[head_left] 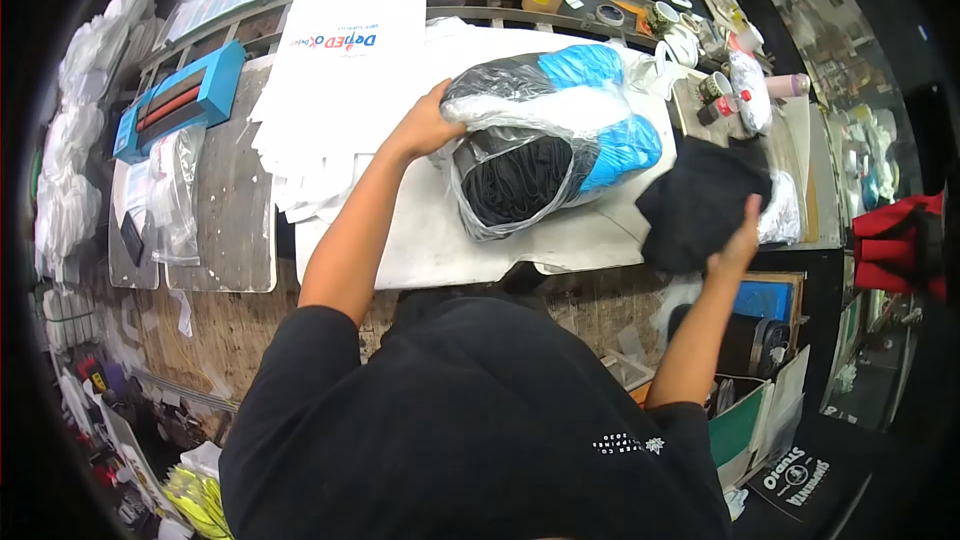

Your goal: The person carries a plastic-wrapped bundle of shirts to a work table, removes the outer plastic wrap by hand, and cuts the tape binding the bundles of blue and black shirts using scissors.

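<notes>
Two hands were occupied, with a clear plastic bag [585,108] between them. The left hand [432,127] pinched the film at the bag's left rim; from that grip the bag stretched rightward, its long axis running roughly crosswise to the person. Just right of and nearer the body than this grip, folded black fabric [515,180] filled the open mouth, with bright blue bundles [622,152] farther right. The right hand [736,240] clasped a black cloth [695,202], most fingers hidden; the cloth spread leftward from that grip, near the bag's right end, contact uncertain. The left hand was nearer the mouth.
</notes>
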{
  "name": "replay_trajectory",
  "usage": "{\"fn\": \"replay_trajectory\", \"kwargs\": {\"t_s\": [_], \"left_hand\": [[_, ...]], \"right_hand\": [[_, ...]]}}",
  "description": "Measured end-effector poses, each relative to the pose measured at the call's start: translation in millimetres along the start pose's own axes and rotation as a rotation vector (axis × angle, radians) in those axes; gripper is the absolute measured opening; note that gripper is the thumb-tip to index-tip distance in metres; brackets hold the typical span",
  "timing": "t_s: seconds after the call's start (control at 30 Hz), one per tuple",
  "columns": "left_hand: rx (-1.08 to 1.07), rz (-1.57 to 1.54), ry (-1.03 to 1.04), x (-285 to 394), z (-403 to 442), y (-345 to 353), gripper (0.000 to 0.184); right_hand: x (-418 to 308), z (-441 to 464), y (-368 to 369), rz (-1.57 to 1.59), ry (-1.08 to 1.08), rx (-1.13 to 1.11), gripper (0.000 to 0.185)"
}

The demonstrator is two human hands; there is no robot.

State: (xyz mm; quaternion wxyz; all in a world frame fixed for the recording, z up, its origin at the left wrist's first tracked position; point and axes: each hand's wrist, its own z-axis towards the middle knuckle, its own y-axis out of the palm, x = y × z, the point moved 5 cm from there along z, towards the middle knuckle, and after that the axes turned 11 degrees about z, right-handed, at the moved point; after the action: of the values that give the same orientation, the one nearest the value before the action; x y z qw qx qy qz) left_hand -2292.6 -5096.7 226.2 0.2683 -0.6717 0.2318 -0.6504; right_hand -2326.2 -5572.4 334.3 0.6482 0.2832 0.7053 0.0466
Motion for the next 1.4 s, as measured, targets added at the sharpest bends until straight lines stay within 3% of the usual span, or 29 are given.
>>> {"fn": "replay_trajectory", "kwargs": {"t_s": [0.03,0.07,0.1,0.13,0.2,0.23,0.27,0.3,0.37,0.4,0.5,0.57,0.63,0.67,0.7,0.73,0.77,0.83,0.87,0.93,1.03,1.13,1.33,1.4], "left_hand": [[-0.002,0.002,0.012,3,-6,1,0.083],[0.184,0.171,0.020,9,-19,-6,0.079],[0.375,0.335,0.029,18,-34,-12,0.075],[0.462,0.286,0.068,31,-50,-17,0.068],[0.560,0.237,0.104,52,-79,-23,0.061],[0.299,0.007,0.053,55,-86,-10,0.055],[0.031,-0.215,0.004,58,-89,6,0.049],[0.025,-0.206,0.011,61,-88,13,0.049],[0.279,0.206,0.249,68,-85,25,0.047],[0.350,0.244,0.194,60,-76,27,0.047],[0.316,0.294,0.244,86,-63,21,0.045],[0.281,0.235,0.229,100,-56,16,0.046],[0.311,0.301,0.360,121,-50,7,0.040],[0.298,0.299,0.373,132,-46,5,0.040],[0.393,0.418,0.520,152,-46,2,0.036],[0.493,0.532,0.668,167,-45,3,0.033],[0.490,0.525,0.678,164,-33,10,0.033],[0.181,0.611,0.827,156,-6,43,0.021],[0.134,0.677,0.775,153,7,50,0.013],[0.137,0.619,0.755,162,21,55,0.014],[0.193,0.421,0.811,175,35,64,0.020],[0.185,0.466,0.521,165,41,65,0.017],[0.456,0.229,0.531,148,8,80,0.016],[0.454,0.075,0.332,148,6,85,0.017]], "right_hand": [[29,19,-25,-0.113,0.015,0.050,0.066],[74,67,-99,-0.563,-0.134,0.217,0.072],[118,77,-138,-0.773,0.074,0.310,0.082],[124,53,-115,-0.948,0.226,0.288,0.088],[149,47,-102,-0.830,-0.094,0.336,0.074],[144,33,-74,-0.895,-0.241,0.365,0.061],[141,24,-43,-0.833,-0.336,0.257,0.053],[135,15,-11,-0.766,-0.432,0.152,0.045],[117,-21,79,-0.648,-0.413,-0.141,0.035],[117,-31,111,-0.673,-0.431,-0.308,0.032],[134,-52,177,-0.773,-0.528,-0.615,0.023],[161,-54,184,-0.956,-0.777,-0.558,0.019],[161,-52,180,-0.906,-0.766,-0.506,0.021],[157,-50,172,-0.748,-0.739,-0.468,0.023],[153,-48,162,-0.593,-0.710,-0.429,0.026],[151,-43,153,-0.586,-0.717,-0.390,0.028],[146,-40,142,-0.610,-0.755,-0.290,0.028],[133,-36,139,-0.683,-0.848,-0.259,0.030],[131,-34,138,-0.685,-0.853,-0.253,0.030],[133,-30,145,-0.894,-0.899,-0.422,0.032],[132,-22,141,-0.865,-0.851,-0.377,0.032],[131,-10,134,-0.823,-0.769,-0.409,0.025],[125,14,145,-0.717,-0.785,-0.655,0.013],[131,24,149,-0.658,-0.863,-0.719,0.014]]}}
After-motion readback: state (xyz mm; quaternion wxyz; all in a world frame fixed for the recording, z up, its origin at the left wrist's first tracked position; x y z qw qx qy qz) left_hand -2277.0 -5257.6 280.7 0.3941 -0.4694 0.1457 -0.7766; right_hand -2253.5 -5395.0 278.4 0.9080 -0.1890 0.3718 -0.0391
